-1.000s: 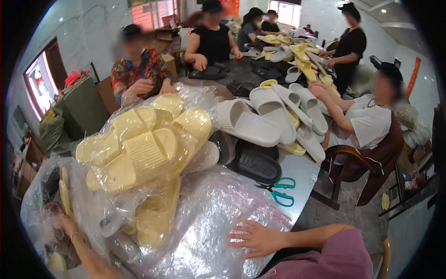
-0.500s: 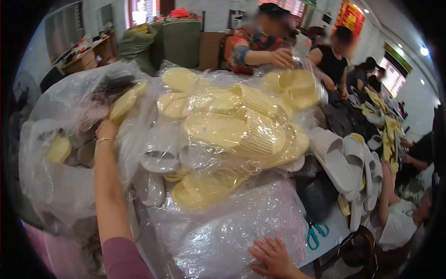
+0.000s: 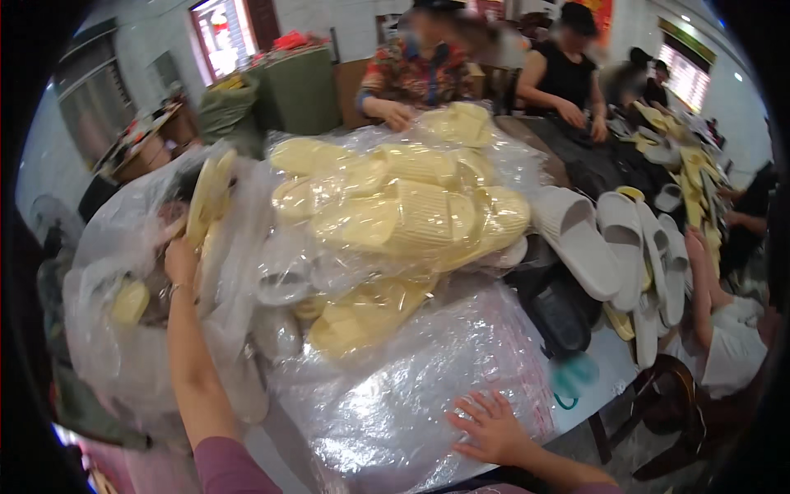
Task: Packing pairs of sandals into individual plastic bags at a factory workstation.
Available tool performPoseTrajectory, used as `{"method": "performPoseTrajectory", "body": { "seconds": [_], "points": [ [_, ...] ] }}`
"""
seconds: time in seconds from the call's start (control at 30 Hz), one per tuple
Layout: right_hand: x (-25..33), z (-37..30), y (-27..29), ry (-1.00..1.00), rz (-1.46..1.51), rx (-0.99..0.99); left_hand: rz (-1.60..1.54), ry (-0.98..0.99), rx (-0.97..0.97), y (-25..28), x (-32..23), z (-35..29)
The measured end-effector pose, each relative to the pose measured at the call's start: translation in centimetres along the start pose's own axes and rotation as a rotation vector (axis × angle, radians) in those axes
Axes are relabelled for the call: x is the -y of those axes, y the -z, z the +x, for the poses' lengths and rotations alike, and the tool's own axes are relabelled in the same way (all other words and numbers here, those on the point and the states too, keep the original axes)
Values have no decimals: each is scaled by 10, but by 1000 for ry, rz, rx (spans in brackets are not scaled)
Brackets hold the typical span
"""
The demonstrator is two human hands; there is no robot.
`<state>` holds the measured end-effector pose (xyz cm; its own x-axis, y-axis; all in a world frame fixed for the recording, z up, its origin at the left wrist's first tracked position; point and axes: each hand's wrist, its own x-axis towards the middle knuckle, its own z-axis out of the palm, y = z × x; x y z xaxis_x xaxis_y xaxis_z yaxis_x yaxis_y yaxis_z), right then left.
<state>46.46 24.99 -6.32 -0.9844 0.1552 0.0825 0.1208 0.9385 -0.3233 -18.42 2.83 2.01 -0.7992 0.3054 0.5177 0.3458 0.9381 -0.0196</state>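
At the mouth of a large clear plastic sack (image 3: 107,247) on the left, my left hand (image 3: 181,262) is closed on the lower end of a yellow slipper (image 3: 203,202), which stands upright. A single yellow slipper (image 3: 130,302) shows inside the sack, lower down. My right hand (image 3: 492,430) lies with fingers spread on a stack of clear plastic bags (image 3: 395,395) at the table's near side. Beyond the stack is a heap of bagged yellow slippers (image 3: 420,216). One bagged grey slipper (image 3: 284,284) lies at its left side.
Grey slippers (image 3: 576,243) and a black slipper (image 3: 555,317) lie to the right. Blurred teal-handled scissors (image 3: 573,376) rest by the table's right edge, near a wooden chair (image 3: 671,387). Across the table, a person in a patterned shirt (image 3: 421,74) touches the heap; other people work farther right.
The view has shifted. My left hand has tipped the yellow slipper more upright. The person across has lowered the bagged yellow slippers onto the heap. My right hand stays on the bags.
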Motion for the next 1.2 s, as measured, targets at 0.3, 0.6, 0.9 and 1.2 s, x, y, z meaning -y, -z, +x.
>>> {"method": "performPoseTrajectory", "body": {
  "seconds": [0.3,0.6,0.9,1.2],
  "points": [
    [6,1,-1,17,-12,-31,-320,-305,-325,228,-80,34],
    [-6,-6,-8,58,214,-157,-403,-520,-92,209,-311,-139],
    [-4,-15,-15,133,71,-138,-163,-339,-210,167,-322,-165],
    [-1,-11,-13,141,60,-131,-393,-438,-359,170,-192,-132]
  ]
}}
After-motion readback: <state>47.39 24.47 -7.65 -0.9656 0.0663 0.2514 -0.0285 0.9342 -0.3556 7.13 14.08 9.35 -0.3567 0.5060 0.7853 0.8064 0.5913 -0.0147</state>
